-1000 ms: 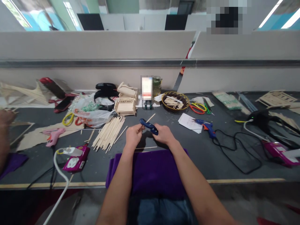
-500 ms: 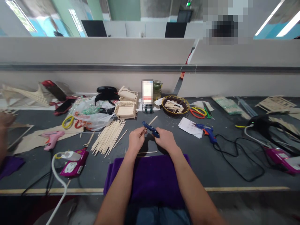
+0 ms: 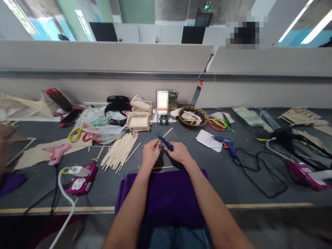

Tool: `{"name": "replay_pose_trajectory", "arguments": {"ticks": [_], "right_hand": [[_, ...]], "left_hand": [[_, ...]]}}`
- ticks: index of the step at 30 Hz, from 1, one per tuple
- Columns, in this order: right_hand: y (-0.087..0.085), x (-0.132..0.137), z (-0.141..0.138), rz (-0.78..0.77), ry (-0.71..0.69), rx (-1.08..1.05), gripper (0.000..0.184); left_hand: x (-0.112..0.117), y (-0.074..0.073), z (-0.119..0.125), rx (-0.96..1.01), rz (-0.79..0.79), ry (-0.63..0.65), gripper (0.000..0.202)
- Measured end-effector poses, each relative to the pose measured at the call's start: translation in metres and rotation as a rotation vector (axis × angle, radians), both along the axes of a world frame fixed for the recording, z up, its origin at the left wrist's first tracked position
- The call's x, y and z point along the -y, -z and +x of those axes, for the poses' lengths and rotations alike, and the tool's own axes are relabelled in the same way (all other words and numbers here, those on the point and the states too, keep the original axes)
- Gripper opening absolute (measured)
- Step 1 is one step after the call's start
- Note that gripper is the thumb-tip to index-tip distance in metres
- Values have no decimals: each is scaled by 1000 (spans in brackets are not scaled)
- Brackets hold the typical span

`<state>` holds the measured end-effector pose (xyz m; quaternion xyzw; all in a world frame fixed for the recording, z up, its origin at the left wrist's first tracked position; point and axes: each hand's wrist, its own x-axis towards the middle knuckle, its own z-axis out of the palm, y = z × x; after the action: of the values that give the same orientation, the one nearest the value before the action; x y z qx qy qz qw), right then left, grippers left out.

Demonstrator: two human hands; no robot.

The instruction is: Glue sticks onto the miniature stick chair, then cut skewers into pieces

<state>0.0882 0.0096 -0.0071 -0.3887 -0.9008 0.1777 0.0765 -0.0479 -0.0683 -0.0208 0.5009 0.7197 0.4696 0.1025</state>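
Observation:
My left hand (image 3: 150, 153) is closed, its fingertips pinching a thin wooden stick (image 3: 169, 131) that slants up to the right. My right hand (image 3: 179, 152) is wrapped round a dark blue pliers-like tool (image 3: 164, 140), whose far end crosses the stick close to my left fingertips. Whether its jaws touch the stick is too small to tell. Another stick (image 3: 163, 167) lies on the table below my hands, at the edge of a folded purple cloth (image 3: 166, 193). A pile of wooden sticks (image 3: 119, 152) lies left of my left hand.
Behind my hands stand small wooden stick models (image 3: 139, 122), a blurred phone (image 3: 162, 103) and a wicker basket (image 3: 193, 121) of short sticks. A blue glue gun (image 3: 228, 144) with its cable lies right, a pink glue gun (image 3: 57, 152) left. Another person's hand (image 3: 5, 136) shows far left.
My right hand and the blue tool have moved slightly left, closer to my left hand. The tool looks narrower. The camera view has shifted a little.

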Motion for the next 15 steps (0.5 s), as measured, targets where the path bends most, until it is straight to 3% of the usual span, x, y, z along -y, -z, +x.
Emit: {"name": "replay_pose_trajectory", "arguments": {"ticks": [15], "right_hand": [[2,-5,-2,-35,-27,-59,27]], "left_hand": [[-2,0,2,-55,-73,-47,22]]}}
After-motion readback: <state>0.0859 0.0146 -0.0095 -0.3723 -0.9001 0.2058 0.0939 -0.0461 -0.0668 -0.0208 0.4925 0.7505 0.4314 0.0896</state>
